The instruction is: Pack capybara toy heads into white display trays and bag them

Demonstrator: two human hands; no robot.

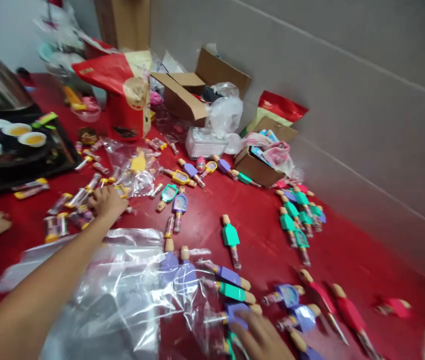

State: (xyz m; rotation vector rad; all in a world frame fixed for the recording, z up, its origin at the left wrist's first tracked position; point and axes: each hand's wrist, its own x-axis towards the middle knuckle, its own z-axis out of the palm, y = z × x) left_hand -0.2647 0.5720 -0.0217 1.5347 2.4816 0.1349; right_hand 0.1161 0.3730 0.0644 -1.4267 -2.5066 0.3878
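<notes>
Two hands work well apart: my left hand curls over small wrapped tubes, and my right hand touches a purple doll-shaped toy, though I cannot tell whether either grips. Between them lies a clear plastic bag, just under my left forearm; dragging that forearm could slide the bag and knock the nearby toys out of line.

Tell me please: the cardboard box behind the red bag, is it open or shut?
Open: the cardboard box has its flaps spread outward, and a clear plastic bag sits at its edge.
</notes>
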